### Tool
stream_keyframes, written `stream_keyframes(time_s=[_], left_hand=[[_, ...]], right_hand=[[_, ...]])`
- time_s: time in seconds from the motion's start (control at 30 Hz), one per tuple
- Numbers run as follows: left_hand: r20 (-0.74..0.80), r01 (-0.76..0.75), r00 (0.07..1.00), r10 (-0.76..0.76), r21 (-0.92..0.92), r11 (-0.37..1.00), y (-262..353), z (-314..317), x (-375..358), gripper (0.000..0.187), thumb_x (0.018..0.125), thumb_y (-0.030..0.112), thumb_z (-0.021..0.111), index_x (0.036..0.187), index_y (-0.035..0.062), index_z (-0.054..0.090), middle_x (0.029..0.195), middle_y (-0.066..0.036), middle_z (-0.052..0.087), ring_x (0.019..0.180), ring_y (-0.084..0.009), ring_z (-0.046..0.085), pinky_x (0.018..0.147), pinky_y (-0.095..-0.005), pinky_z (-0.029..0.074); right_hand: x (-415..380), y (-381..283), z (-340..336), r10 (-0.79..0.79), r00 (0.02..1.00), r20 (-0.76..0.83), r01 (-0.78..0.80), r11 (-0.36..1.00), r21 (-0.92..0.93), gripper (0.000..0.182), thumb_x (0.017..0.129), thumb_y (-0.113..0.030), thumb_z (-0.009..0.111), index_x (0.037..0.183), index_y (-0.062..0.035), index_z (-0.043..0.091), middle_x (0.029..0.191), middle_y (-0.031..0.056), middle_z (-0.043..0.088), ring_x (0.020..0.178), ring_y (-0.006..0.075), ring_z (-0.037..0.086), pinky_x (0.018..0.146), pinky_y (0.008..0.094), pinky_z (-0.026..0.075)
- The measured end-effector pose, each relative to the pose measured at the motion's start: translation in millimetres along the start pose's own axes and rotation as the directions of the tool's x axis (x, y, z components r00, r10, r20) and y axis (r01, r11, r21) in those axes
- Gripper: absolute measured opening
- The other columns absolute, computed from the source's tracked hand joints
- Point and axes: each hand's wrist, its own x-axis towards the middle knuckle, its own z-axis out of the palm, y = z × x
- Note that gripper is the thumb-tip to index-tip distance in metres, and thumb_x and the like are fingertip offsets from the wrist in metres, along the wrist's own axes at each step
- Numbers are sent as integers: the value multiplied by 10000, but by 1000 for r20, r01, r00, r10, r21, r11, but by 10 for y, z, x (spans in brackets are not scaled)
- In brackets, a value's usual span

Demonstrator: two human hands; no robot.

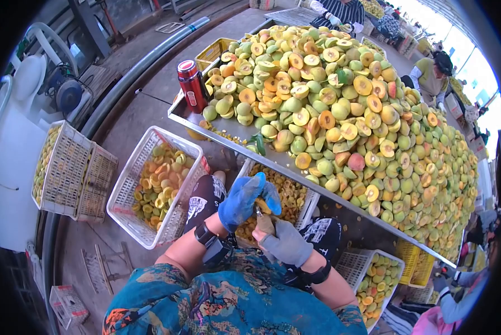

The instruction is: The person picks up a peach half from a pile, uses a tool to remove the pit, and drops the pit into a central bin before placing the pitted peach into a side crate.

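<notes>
My left hand (249, 201), in a blue glove, is closed around a cut piece of peach (264, 206), mostly covered by the fingers. My right hand (288, 243), in a grey glove with bare fingertips showing, grips a small pitting knife (265, 224) by its handle. Its metal end meets the fruit beside my left fingers; the exact tip is hidden. Directly below both hands stands a crate (312, 207) holding brownish-yellow pits and scraps. Beyond them, a large heap of halved and whole peaches (339, 111) covers the metal table (295, 176).
A red thermos (192, 86) stands at the table's near left corner. To my left is a white crate (122, 195) of peach halves, with stacked crates (66, 173) farther out. Another peach-filled crate (345, 268) sits at my right. Several people work around the table.
</notes>
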Motion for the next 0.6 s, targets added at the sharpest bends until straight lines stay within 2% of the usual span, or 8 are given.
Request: stream_keyframes(time_s=[0.07, 0.2, 0.3, 0.33, 0.4, 0.47, 0.53, 0.6], left_hand=[[-54, 45, 997, -46, -24, 999, -18, 42, -17, 708, 1026, 497, 316, 720, -45, 654, 718, -142, 661, 675, -208, 629, 664, -294, 495], [-95, 135, 985, -145, -105, 985, -112, 43, 10, 699, 1023, 497, 324, 684, -27, 639, 710, -147, 657, 658, -214, 625, 648, -294, 490], [-95, 64, 989, -117, -436, 898, -306, 33, 72, 592, 1005, 492, 402, 730, 15, 622, 707, -152, 657, 654, -248, 648, 619, -297, 516], [-95, 66, 988, -119, -436, 897, -290, 67, 96, 592, 1005, 492, 402, 730, 15, 622, 707, -152, 657, 654, -248, 648, 619, -297, 516], [-218, 220, 869, -444, -633, 742, -221, 110, 174, 539, 988, 494, 435, 708, 61, 594, 666, -137, 607, 610, -262, 606, 567, -344, 499], [-131, 293, 868, -478, -643, 707, -364, -60, 224, 510, 971, 518, 463, 765, 70, 594, 704, -128, 622, 606, -267, 609, 537, -345, 497], [-45, 385, 792, -609, -737, 556, -415, -107, 238, 483, 970, 518, 467, 841, 73, 605, 755, -126, 634, 595, -264, 609, 518, -329, 496], [21, 383, 820, -572, -763, 521, -424, -124, 239, 440, 980, 489, 460, 953, 73, 600, 832, -121, 648, 633, -246, 621, 530, -306, 499]], right_hand=[[5, -7, -40, 134, 979, 156, -140, 990, 29, 302, 916, -320, 610, 969, -23, 607, 699, 71, 596, 639, 139, 573, 601, 314, 469], [73, 209, -12, 23, 991, 132, -40, 991, 128, 292, 921, -329, 605, 952, -39, 610, 670, 45, 576, 619, 86, 547, 576, 282, 450], [122, 241, -29, -15, 986, 167, -15, 983, 181, 312, 913, -338, 604, 973, -33, 614, 666, 94, 608, 614, 178, 612, 593, 330, 474], [138, 210, -37, -24, 997, 72, 23, 1000, 16, 316, 896, -336, 616, 984, -33, 618, 692, 128, 629, 649, 249, 639, 612, 366, 489], [162, 238, -44, -45, 999, -21, 41, 988, -150, 322, 880, -334, 628, 995, -34, 622, 717, 162, 649, 684, 319, 667, 630, 402, 505], [201, 388, -2, -246, 967, -65, 198, 889, -414, 336, 846, -330, 647, 1020, -44, 621, 790, 212, 661, 794, 402, 653, 681, 462, 517], [224, 431, 4, -325, 945, -34, 275, 847, -455, 268, 821, -239, 677, 986, -41, 603, 744, 191, 654, 707, 390, 652, 640, 446, 524], [237, 454, -1, -392, 917, -70, 306, 806, -506, 294, 799, -233, 706, 1015, -55, 617, 795, 176, 665, 744, 367, 664, 650, 434, 525]])
